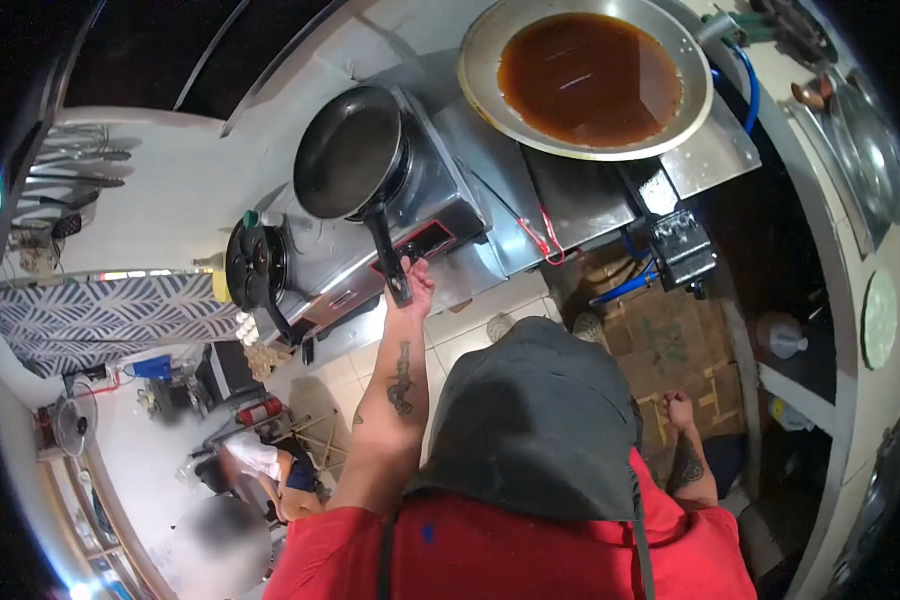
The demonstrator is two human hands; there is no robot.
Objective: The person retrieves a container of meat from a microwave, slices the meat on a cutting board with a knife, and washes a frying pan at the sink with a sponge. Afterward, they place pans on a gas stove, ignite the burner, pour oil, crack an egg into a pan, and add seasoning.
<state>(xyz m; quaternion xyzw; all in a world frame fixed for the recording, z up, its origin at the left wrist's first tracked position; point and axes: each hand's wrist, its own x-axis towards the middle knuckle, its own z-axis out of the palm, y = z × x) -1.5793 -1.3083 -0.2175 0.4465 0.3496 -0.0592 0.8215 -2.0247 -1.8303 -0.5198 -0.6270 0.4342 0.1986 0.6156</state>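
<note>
A round black pan (348, 152) sits on the silver stove (438, 165). Left fingers (420, 268) bend at its front, grip unclear; right fingers (676, 398) curl together.

The black frying pan (348, 152) rests upright on the stove (445, 185).

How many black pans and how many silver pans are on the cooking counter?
Black pans: 2, the bigger one and the smaller one
Silver pan: 1, with brown liquid in it
Total: 3

No text or label is legible anywhere here.
</note>
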